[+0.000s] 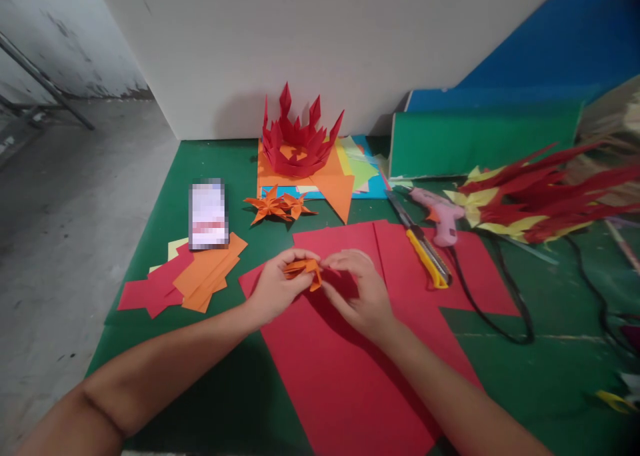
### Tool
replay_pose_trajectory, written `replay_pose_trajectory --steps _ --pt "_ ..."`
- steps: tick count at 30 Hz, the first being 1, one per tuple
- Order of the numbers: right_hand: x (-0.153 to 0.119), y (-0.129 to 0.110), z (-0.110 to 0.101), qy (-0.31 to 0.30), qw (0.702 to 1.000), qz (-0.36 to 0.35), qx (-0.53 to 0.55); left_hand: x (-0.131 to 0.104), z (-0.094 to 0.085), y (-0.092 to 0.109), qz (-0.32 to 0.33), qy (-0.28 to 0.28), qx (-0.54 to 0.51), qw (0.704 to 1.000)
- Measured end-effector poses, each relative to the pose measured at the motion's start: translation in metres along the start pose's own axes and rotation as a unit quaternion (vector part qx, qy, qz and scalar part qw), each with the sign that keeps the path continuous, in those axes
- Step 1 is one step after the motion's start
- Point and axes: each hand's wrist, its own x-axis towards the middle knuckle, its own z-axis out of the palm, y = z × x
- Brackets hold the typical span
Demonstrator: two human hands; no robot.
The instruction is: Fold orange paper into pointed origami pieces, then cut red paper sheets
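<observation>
My left hand (280, 286) grips a small folded orange paper piece (314, 269) above large red sheets (350, 369). Close to its right side, my right hand (363, 296) has its thumb and fingers bent toward the piece; whether the fingertips pinch it is too small to tell. Behind my hands lie orange folded paper flowers (273, 206). A red paper crown with pointed tips (300, 149) stands on stacked coloured sheets (367, 169) near the wall.
A phone (209, 214) lies left by red and orange paper strips (205, 279). On the right are a yellow cutter (427, 259), a pink glue gun (440, 216) with a black cord, red and yellow paper flames (530, 189), and a green board (485, 143).
</observation>
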Motion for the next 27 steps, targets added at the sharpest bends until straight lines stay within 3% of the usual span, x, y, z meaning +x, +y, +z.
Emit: replay_pose_trajectory --steps 6,12,22,27 --pt "0.0019 -0.0042 -0.0003 -0.02 0.999 0.003 -0.031 -0.0033 0.0038 0.0004 0.004 0.02 -0.03 0.999" --pt "0.0026 -0.0071 -0.0021 0.01 0.999 -0.01 -0.048 -0.0053 0.0047 -0.0007 0.002 0.01 -0.077 0.997" --pt "0.0013 -0.0089 -0.0015 0.017 1.0 0.0 -0.024 -0.009 0.0087 0.0001 -0.084 0.022 -0.149 0.985" --pt "0.0016 -0.0106 -0.0012 0.024 1.0 0.009 -0.007 -0.0093 0.0094 0.0003 -0.079 0.032 -0.18 0.98"
